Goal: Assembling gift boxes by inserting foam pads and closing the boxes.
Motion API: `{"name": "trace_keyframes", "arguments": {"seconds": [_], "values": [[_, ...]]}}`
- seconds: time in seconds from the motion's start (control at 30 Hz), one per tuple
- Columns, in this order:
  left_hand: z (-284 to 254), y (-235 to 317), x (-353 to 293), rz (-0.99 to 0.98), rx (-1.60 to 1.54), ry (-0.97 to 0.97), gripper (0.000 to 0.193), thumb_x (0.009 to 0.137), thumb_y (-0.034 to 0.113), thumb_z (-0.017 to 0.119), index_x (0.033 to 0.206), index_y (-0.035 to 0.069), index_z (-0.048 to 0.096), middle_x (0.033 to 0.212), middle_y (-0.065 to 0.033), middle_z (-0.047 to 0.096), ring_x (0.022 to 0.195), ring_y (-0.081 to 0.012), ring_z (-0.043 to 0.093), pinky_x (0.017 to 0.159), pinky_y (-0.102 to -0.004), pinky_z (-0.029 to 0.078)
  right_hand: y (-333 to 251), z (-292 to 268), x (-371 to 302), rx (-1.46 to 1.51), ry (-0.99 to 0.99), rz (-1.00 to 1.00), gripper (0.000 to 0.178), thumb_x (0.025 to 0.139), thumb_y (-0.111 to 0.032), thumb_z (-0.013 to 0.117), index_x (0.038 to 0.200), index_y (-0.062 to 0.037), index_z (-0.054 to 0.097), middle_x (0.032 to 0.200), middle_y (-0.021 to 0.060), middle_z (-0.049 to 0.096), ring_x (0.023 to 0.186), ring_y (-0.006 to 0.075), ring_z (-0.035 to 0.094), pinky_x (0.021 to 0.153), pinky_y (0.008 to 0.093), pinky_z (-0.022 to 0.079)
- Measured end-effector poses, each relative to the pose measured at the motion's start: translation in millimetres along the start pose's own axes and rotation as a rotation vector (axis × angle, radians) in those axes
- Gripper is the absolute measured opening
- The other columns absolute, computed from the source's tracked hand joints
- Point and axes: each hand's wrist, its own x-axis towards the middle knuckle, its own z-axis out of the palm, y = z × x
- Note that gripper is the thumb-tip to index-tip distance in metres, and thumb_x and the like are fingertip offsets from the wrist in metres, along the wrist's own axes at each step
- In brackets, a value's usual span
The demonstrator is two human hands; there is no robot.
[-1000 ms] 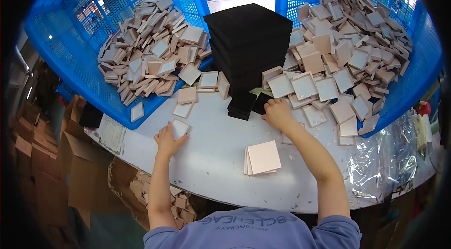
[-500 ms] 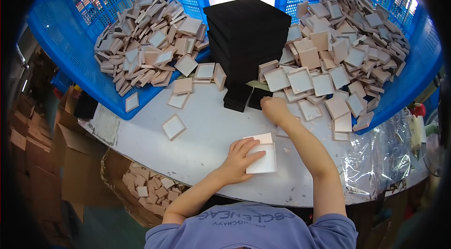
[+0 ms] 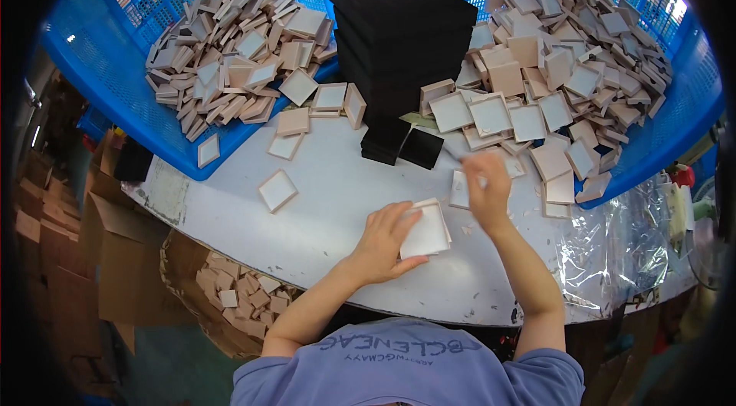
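Observation:
In my left hand (image 3: 383, 243) is a shallow square box piece (image 3: 425, 231), pale pink outside and white inside, tilted above the table's near edge. Fingers and thumb grip its left side, and a second pale edge shows along its rim. My right hand (image 3: 489, 185) is raised to the right of it, its fingers curled together and smeared by motion; whatever they hold, if anything, cannot be made out. Just behind that hand, a similar box piece (image 3: 459, 190) rests partly hidden. Farther back lie a small stack of black square pads (image 3: 383, 141) and a separate black pad (image 3: 422, 148).
A tall black stack (image 3: 405, 34) stands at the back of the white table (image 3: 330, 214). Blue baskets heaped with box pieces flank it, left (image 3: 146, 126) and right (image 3: 694, 149). Clear plastic bags (image 3: 606, 249) lie at right. A carton of pieces (image 3: 180, 283) sits below, left.
My right hand has come away from the black pads toward me and to the right. My left hand has lifted and tilted the box piece slightly away from me.

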Motion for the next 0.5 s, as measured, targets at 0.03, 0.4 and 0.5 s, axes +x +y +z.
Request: {"name": "trace_keyframes", "arguments": {"seconds": [0.03,0.4,0.5], "values": [[2.4,-1.2,-2.0,-0.010,-0.002,-0.002,0.082,0.066,0.037,0.076,0.130,0.002,0.038,0.129,-0.0222,0.038,0.117,-0.0383,0.040,0.095,-0.0470,0.032,-11.0,-6.2,-7.6,-0.088,-0.129,-0.245,0.008,0.072,-0.002,0.061,0.079,-0.0050,0.062,0.073,0.0058,0.057,0.065,0.0210,0.053,0.059,0.0326,0.041],[14.2,-11.0,-5.0,-0.113,-0.239,0.156,0.125,0.052,0.035,0.087,0.139,-0.004,0.007,0.135,-0.0261,0.032,0.111,-0.0356,0.048,0.094,-0.0421,0.040,-45.7,-23.2,-21.6,0.039,-0.816,-0.388,0.015,0.061,-0.009,0.062,0.076,-0.0085,0.061,0.072,0.0037,0.051,0.068,0.0218,0.053,0.060,0.0340,0.044],[9.2,-12.1,-5.7,-0.101,-0.211,0.145,0.120,0.054,0.036,0.086,0.139,-0.004,0.011,0.132,-0.0240,0.036,0.114,-0.0359,0.047,0.096,-0.0406,0.039,-46.9,-28.6,-17.9,0.188,-0.736,-0.283,0.015,0.067,-0.009,0.066,0.081,-0.0068,0.063,0.079,0.0053,0.058,0.074,0.0245,0.057,0.064,0.0330,0.046]]}}
